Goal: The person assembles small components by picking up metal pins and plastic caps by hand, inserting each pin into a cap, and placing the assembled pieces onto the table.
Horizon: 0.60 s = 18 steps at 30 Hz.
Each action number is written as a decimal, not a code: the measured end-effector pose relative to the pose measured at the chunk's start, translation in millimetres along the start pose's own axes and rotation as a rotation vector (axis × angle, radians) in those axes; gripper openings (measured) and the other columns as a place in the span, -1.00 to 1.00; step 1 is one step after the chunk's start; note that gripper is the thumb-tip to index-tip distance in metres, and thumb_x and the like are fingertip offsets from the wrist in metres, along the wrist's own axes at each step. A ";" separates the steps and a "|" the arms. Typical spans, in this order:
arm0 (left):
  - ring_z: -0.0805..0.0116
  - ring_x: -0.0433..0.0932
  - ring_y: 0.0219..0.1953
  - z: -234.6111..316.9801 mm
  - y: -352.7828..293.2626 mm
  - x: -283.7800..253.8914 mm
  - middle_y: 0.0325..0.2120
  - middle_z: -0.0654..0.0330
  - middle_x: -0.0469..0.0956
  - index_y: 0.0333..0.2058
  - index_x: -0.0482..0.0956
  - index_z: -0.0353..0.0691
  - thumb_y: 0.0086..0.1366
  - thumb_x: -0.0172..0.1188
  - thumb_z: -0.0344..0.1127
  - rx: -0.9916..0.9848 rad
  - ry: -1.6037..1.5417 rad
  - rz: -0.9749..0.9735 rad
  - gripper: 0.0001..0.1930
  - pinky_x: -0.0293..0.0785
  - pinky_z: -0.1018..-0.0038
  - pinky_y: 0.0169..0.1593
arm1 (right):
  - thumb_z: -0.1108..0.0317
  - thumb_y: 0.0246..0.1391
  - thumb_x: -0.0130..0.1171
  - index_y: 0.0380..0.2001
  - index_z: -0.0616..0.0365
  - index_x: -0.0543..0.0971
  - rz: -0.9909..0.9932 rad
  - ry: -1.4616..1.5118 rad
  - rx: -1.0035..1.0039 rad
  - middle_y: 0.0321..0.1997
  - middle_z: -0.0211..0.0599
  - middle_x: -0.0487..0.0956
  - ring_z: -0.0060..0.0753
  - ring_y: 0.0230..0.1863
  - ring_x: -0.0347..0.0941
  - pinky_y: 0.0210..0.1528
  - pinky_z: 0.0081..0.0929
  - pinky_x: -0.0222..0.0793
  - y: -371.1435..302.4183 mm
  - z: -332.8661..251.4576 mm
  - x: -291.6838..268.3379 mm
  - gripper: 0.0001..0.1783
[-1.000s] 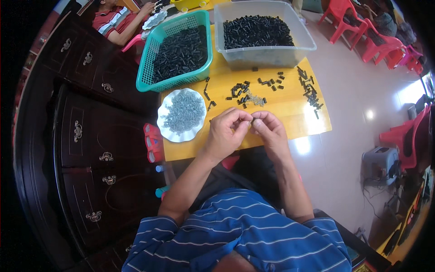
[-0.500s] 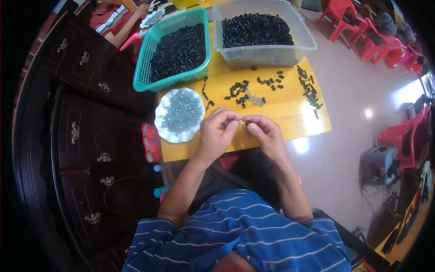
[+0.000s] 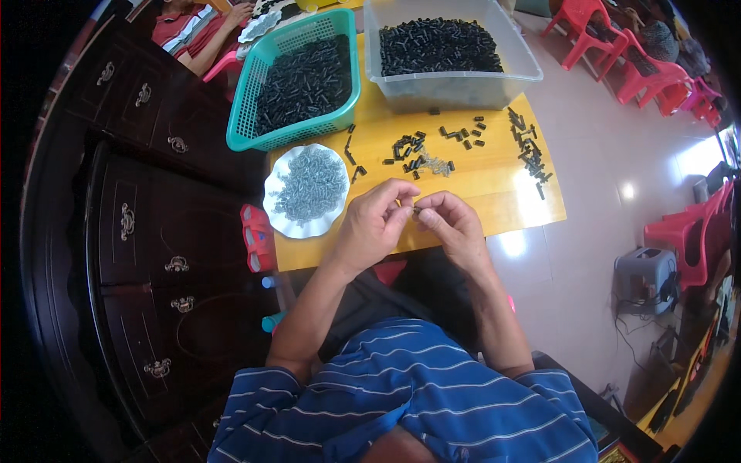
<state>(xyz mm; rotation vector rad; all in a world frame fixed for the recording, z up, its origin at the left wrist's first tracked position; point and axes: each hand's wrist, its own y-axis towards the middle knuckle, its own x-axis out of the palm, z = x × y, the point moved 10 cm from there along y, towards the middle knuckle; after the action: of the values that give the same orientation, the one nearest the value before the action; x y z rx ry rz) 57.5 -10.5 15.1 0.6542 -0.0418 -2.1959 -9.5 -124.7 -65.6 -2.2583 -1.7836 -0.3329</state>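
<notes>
Above the near edge of the yellow table (image 3: pixel 494 193) my two hands meet fingertip to fingertip. Thumb and finger of my right hand (image 3: pixel 455 224) pinch a small dark cylindrical piece (image 3: pixel 417 210), mostly covered by the fingers. My left hand (image 3: pixel 374 224) is closed at its other end; whatever lies in its fingertips is too small to make out. Beyond the hands lies a loose group of short black tubes (image 3: pixel 405 147) beside a little heap of clear pieces (image 3: pixel 438 164). Left of my left hand stands a scalloped white plate (image 3: pixel 293 228) full of small clear pieces (image 3: pixel 309 185).
At the back stand a green basket (image 3: pixel 241 116) and a translucent bin (image 3: pixel 455 94), both holding many black tubes. More black parts (image 3: pixel 531 154) lie along the table's right edge. Dark drawers (image 3: pixel 147 231) flank the left. Another person's arm (image 3: pixel 208 54) shows at the far left.
The fingers of my left hand have shifted slightly, its index finger now raised above the dark piece. The view has tilted a little; the things on the table lie as before.
</notes>
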 end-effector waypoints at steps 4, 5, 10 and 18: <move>0.44 0.64 -0.38 -5.4 2.8 2.3 -0.33 0.18 0.63 -0.03 0.57 -0.29 0.28 0.27 -0.54 -0.037 -0.018 -0.098 -0.72 0.56 0.49 -0.27 | 0.37 0.35 0.21 -0.13 0.23 0.59 -0.007 0.001 0.007 -0.23 -0.43 0.62 -0.66 -0.17 0.50 -0.06 -0.60 0.41 -1.1 -0.4 -4.2 -0.84; 0.44 0.64 -0.38 -8.6 2.8 -2.7 -0.33 0.18 0.63 -0.03 0.57 -0.29 0.28 0.27 -0.54 -0.038 -0.016 -0.096 -0.72 0.56 0.49 -0.27 | 0.37 0.34 0.22 -0.13 0.23 0.59 -0.069 0.016 0.028 -0.22 -0.42 0.63 -0.65 -0.16 0.51 -0.05 -0.60 0.42 -2.0 -0.6 -0.8 -0.84; 0.65 0.56 -0.35 -29.0 -6.9 14.8 -0.34 0.37 0.64 -0.06 0.62 -0.28 0.29 0.33 -0.49 -0.218 -0.603 -0.348 -0.75 0.51 0.63 -0.24 | 0.36 0.33 0.24 -0.13 0.20 0.61 -0.266 0.181 0.127 -0.23 -0.42 0.64 -0.61 -0.18 0.53 -0.04 -0.57 0.47 -11.0 -2.5 18.6 -0.85; 0.20 0.66 -0.32 -54.6 25.6 1.9 -0.34 0.13 0.66 -0.09 0.66 -0.17 0.21 0.35 -0.39 -0.109 0.315 0.007 -0.73 0.57 0.32 -0.23 | 0.27 0.30 0.29 -0.09 0.13 0.60 -0.118 0.415 0.096 -0.21 -0.40 0.64 -0.57 -0.18 0.54 -0.04 -0.59 0.49 -3.7 -0.5 -2.3 -0.78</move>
<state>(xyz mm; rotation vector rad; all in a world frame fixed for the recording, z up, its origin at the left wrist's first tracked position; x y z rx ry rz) 100.2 -18.7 -26.6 0.9273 0.2369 -2.0480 -13.7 -126.1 -65.7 -1.8543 -1.6718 -0.6686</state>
